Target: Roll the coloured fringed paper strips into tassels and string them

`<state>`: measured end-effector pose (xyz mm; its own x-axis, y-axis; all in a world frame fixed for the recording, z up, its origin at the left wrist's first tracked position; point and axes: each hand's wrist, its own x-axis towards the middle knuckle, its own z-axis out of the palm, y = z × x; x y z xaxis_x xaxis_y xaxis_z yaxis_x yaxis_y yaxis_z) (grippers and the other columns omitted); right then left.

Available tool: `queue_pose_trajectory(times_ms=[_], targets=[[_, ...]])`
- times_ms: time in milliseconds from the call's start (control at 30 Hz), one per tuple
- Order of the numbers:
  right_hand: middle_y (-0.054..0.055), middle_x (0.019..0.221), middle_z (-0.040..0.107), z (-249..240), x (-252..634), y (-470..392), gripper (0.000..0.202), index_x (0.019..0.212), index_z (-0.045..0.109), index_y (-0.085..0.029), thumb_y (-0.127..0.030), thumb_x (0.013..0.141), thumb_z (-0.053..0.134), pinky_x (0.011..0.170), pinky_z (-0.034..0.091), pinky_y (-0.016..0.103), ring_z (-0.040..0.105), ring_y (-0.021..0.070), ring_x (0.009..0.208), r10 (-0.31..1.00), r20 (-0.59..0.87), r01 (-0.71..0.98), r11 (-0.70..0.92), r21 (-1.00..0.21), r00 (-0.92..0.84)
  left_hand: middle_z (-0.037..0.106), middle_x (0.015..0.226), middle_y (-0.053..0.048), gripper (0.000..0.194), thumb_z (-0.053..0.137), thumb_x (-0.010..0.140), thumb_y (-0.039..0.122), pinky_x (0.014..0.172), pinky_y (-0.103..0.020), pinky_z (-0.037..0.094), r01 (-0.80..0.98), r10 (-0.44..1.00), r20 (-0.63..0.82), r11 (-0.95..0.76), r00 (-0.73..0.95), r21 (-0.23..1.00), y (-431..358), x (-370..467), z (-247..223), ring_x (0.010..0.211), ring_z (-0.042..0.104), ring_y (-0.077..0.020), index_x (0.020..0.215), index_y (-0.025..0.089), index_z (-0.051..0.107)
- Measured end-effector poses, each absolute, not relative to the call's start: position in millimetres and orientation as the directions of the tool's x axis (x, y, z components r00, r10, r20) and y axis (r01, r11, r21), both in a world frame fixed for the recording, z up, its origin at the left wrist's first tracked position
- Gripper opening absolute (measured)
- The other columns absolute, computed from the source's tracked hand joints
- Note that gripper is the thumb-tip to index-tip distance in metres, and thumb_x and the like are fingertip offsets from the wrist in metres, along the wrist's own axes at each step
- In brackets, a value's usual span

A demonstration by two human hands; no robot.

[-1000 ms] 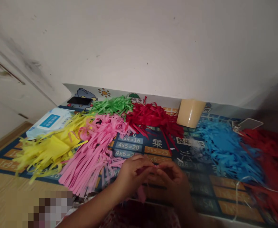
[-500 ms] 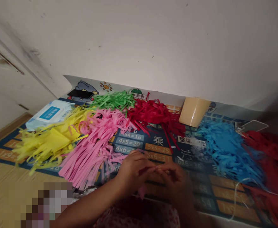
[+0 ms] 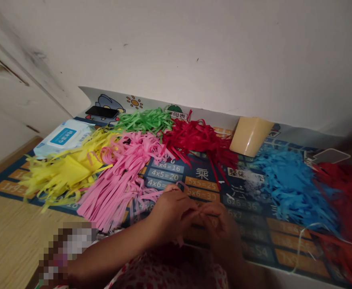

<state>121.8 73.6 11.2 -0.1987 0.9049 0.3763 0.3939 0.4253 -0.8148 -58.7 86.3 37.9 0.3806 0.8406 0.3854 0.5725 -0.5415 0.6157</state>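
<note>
My left hand [image 3: 174, 212] and my right hand [image 3: 219, 224] meet fingertip to fingertip low in the middle of the view, over the printed mat. Both are closed in a pinch. A small piece of pink strip [image 3: 180, 241] hangs below my left hand, and a thin pink end shows above its knuckles. What lies between the fingertips of my right hand is too small to tell. Left of my hands spreads a pile of pink strips [image 3: 112, 188]. Behind them is a bunch of dark red strips [image 3: 197, 138].
Yellow strips [image 3: 70, 168], a wipes packet [image 3: 63, 137], a black phone [image 3: 103, 112] and green strips [image 3: 147, 120] lie left and back. A beige cup [image 3: 249, 136], blue strips [image 3: 296, 184], red strips [image 3: 347, 200] and white cord [image 3: 299, 245] are at right. The wall [image 3: 194, 48] stands behind.
The view has shifted slightly, so the mat's things sit a little higher. My hands stay together, and less of the hanging pink strip shows below them.
</note>
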Motion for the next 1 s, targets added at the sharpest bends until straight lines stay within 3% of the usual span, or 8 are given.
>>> queue_pose_trajectory(times_ms=[167,267,600,800,1000], targets=[[-0.001,0.087,0.065,9,123,77,0.006,0.091,0.059,-0.025,-0.02,0.09,0.057,0.071,0.047,0.025,0.061,0.0154,0.08,0.925,0.289,0.417,0.371,-0.83,-0.248,0.074,0.08,0.003,0.012,0.058,0.091,0.023,0.08,-0.031,0.034,0.446,0.831,0.377,-0.542,0.409,0.712,85,-59,31,0.072,0.064,-0.0137,0.083,0.022,0.067],[-0.001,0.086,0.064,8,125,79,0.003,0.089,0.058,-0.025,-0.022,0.09,0.057,0.071,0.047,0.025,0.061,0.0157,0.081,0.925,0.285,0.421,0.369,-0.828,-0.251,0.073,0.08,0.002,0.007,0.062,0.089,0.026,0.079,-0.031,0.035,0.466,0.87,0.331,-0.479,0.366,0.744,84,-62,29,0.072,0.062,-0.0149,0.087,0.021,0.066],[0.0,0.087,0.065,14,131,81,0.002,0.091,0.058,-0.025,-0.024,0.092,0.057,0.072,0.048,0.025,0.061,0.0156,0.081,0.897,0.306,0.445,0.428,-0.787,-0.32,0.068,0.072,0.001,0.007,0.056,0.088,0.017,0.08,-0.032,0.038,0.542,0.85,0.422,-0.527,0.316,0.655,83,-59,30,0.068,0.059,-0.0161,0.083,0.019,0.061],[0.001,0.085,0.065,16,132,82,0.005,0.089,0.058,-0.024,-0.026,0.092,0.055,0.07,0.05,0.027,0.063,0.0169,0.079,0.906,0.288,0.436,0.405,-0.803,-0.31,0.071,0.076,0.0,0.012,0.061,0.089,0.031,0.076,-0.031,0.039,0.497,0.9,0.315,-0.431,0.302,0.754,83,-60,27,0.071,0.061,-0.0168,0.085,0.02,0.064],[0.001,0.085,0.065,16,131,80,0.004,0.09,0.059,-0.024,-0.027,0.092,0.057,0.07,0.049,0.027,0.063,0.0163,0.078,0.915,0.263,0.436,0.381,-0.815,-0.307,0.07,0.074,0.002,0.012,0.063,0.087,0.03,0.073,-0.029,0.038,0.452,0.913,0.329,-0.406,0.242,0.794,83,-57,28,0.069,0.06,-0.0151,0.08,0.02,0.065]])
